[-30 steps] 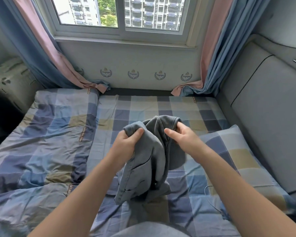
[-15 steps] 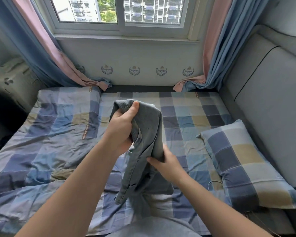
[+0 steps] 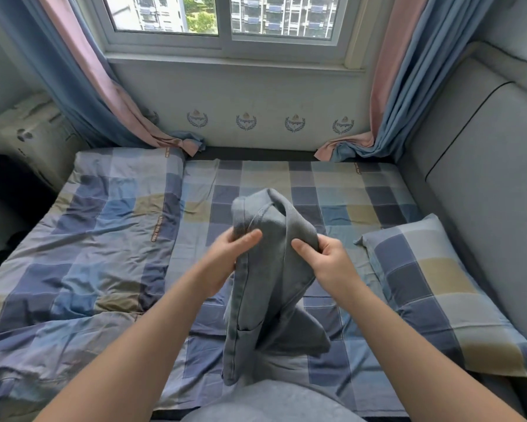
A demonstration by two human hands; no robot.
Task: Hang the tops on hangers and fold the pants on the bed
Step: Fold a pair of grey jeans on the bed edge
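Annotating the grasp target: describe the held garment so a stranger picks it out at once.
Below the window, over the middle of the checked bed, the left hand and right hand grip the grey garment. Plain grey with stitched seams, it hangs bunched; everything beneath it is checked.

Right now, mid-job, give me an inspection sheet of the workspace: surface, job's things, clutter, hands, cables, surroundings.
Surface: bed with a checked sheet, wrinkled.
Job's things: grey pants held up bunched over the bed, not yet folded; tops and hangers, nothing seen.
Clutter: checked pillow at the right; rumpled duvet at the left.
Grippers: left hand and right hand each grip the pants near the top.
Cables: nothing seen.
Surroundings: window ahead, curtains on both sides, grey padded panel at the right, cardboard box at the far left.
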